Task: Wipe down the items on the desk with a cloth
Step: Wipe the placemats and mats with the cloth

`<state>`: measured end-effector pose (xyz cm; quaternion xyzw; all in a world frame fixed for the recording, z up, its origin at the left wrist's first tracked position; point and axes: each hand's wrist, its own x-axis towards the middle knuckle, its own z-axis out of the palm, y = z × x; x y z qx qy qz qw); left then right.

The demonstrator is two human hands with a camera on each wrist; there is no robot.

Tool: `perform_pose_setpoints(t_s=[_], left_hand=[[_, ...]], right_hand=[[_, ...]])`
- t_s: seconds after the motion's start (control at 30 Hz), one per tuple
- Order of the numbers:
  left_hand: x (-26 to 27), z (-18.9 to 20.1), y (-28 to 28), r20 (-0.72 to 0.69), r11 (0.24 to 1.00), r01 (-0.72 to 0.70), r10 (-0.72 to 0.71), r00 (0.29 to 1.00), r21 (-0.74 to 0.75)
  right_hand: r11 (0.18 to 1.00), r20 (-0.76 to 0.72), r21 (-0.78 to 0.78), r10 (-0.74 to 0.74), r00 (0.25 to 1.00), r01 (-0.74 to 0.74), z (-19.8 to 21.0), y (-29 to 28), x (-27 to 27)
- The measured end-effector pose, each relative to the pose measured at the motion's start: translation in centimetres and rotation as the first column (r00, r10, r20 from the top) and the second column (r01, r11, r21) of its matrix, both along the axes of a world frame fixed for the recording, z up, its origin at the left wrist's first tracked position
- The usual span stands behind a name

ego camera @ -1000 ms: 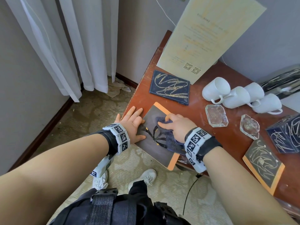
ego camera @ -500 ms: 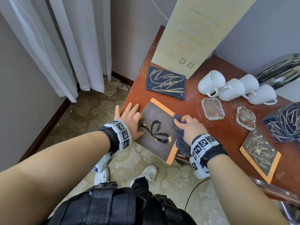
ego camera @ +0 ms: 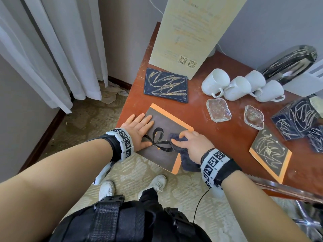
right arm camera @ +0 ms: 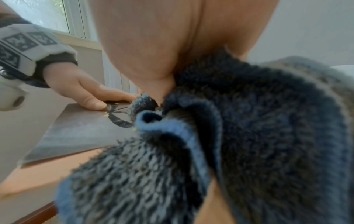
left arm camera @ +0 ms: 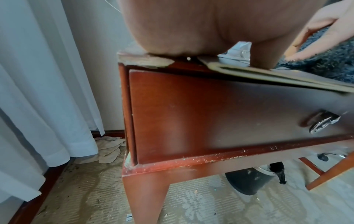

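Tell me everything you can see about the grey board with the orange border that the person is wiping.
The grey board is a flat rectangle, matte grey with orange edging and a black bow-shaped drawing in its middle. It lies turned at an angle on the red-brown desk, at the front left corner, its near corner overhanging the edge. The left hand rests flat on its left part, fingers straight. The right hand presses a dark blue fluffy cloth on its right side, beside the bow.

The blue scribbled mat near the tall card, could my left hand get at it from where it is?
Probably yes: the left hand lies flat on the orange-edged board, and only bare desk separates it from the blue mat.
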<state>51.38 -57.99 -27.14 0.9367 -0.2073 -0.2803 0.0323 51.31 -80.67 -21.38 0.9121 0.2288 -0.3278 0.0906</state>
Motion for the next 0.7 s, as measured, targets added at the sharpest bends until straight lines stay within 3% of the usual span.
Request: perform_pose_setpoints(t_s=[0.13, 0.23, 0.4, 0.6, 0.7], left_hand=[[0.0, 0.1, -0.1, 0.004, 1.000, 0.000, 0.000, 1.000, 0.008], [-0.1, 0.1, -0.2, 0.016, 1.000, 0.000, 0.000, 1.000, 0.022], [-0.1, 0.2, -0.2, -0.003, 1.000, -0.018, 0.018, 1.000, 0.018], [-0.1, 0.2, -0.2, -0.002, 1.000, -0.020, 0.020, 1.000, 0.019], [-0.1, 0.3, -0.2, -0.001, 0.999, -0.017, 0.017, 1.000, 0.028]], right_hand=[[0.984, 0.098, 0.089, -0.165, 0.981, 0.156, -0.4, 1.6, 0.8], [0.979, 0.146, 0.082, -0.196, 0.970, 0.186, -1.1, 2.8, 1.6], [0.900, 0.174, 0.058, -0.435, 0.883, 0.432, -1.2, 1.5, 1.1], [0.894, 0.006, 0.172, -0.421, 0.907, 0.413, -1.3, -0.5, -2.3], [0.855, -0.044, 0.189, -0.484, 0.874, 0.483, -1.4, -1.3, -2.0]])
